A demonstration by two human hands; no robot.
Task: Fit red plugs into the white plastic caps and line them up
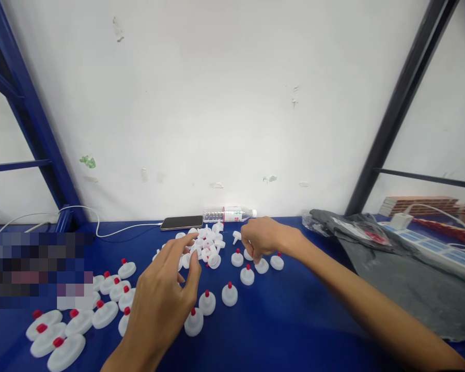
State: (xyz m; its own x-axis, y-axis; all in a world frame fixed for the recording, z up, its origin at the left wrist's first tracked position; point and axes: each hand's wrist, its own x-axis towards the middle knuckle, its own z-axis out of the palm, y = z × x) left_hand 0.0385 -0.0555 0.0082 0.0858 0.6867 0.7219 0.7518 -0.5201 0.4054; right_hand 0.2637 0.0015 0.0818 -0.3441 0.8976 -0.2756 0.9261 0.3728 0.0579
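My left hand (163, 289) is held over the table with thumb and fingers apart, just in front of a pile of small white plastic pieces (214, 261). Nothing shows in its grasp. Farther right, my right hand (264, 236) has its fingers curled down onto a white cap (261, 267), and they cover the cap's top. Around it stand several round white caps with red tips, such as one cap (247, 276) just in front. A loose white piece (236, 236) lies beside the right knuckles. More red-tipped caps (105, 315) are grouped left of my left wrist.
A phone (182, 222) on a white cable and a lying plastic bottle (229, 214) are at the wall. Grey plastic bags (403, 289) and a white power strip (442, 248) cover the right side of the blue table (294, 320). Metal posts rise at both sides.
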